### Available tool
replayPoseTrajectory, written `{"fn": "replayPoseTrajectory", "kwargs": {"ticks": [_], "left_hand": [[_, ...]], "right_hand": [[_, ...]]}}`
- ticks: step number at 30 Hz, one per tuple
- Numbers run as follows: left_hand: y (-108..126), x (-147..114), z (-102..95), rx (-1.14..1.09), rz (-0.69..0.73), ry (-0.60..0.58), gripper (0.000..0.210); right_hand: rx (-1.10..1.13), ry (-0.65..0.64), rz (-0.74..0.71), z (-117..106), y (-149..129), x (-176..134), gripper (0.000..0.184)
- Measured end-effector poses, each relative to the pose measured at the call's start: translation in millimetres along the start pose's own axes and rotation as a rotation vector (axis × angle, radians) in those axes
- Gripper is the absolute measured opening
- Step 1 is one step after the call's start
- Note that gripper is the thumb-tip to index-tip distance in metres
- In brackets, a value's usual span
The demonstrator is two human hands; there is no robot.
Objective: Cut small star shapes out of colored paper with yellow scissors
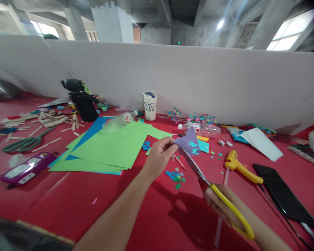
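Between thumb and fingers, my left hand (161, 155) pinches the left edge of a piece of purple paper (189, 139) held above the table. My right hand (221, 202) grips yellow-handled scissors (229, 205), whose blades point up and left. Their tips reach the paper close to my left fingertips; I cannot tell whether they are cutting it. Below the paper lies a small pile of blue and green paper stars (177, 177). A pink-striped pen or pencil (179, 162) rests just behind the pile.
Green paper sheets (112, 146) lie at left, with a clear plastic bottle (120, 122) on top. Farther left are green scissors (28, 142), wooden sticks (53, 120) and a purple device (28, 169). At right sit a yellow glue gun (243, 167) and a black phone (285, 195).
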State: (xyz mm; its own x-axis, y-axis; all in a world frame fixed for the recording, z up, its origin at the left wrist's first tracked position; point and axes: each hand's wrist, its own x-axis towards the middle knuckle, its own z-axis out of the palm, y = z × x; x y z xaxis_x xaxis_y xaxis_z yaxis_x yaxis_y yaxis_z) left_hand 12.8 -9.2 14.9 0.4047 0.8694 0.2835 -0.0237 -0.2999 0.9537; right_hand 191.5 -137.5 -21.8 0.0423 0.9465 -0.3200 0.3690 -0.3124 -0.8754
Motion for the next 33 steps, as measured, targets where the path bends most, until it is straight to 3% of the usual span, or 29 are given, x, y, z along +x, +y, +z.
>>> {"fn": "replayPoseTrajectory", "kwargs": {"ticks": [6, 15, 26, 33], "left_hand": [[1, 2, -2.9, -0.066, -0.036, -0.021, 0.015], [-1, 3, 1.6, -0.216, -0.12, 0.019, 0.014], [-6, 0, 13.3, -0.323, -0.14, 0.056, 0.014], [-1, 0, 7.2, -0.227, -0.078, 0.033, 0.012]], "right_hand": [[-0.022, 0.0, 0.0, 2, 1, 2, 0.045], [0.05, -0.071, -0.026, 4, 6, 3, 0.053], [0.038, -0.01, -0.031, 7, 3, 3, 0.051], [0.046, -0.012, -0.035, 5, 6, 4, 0.05]]}}
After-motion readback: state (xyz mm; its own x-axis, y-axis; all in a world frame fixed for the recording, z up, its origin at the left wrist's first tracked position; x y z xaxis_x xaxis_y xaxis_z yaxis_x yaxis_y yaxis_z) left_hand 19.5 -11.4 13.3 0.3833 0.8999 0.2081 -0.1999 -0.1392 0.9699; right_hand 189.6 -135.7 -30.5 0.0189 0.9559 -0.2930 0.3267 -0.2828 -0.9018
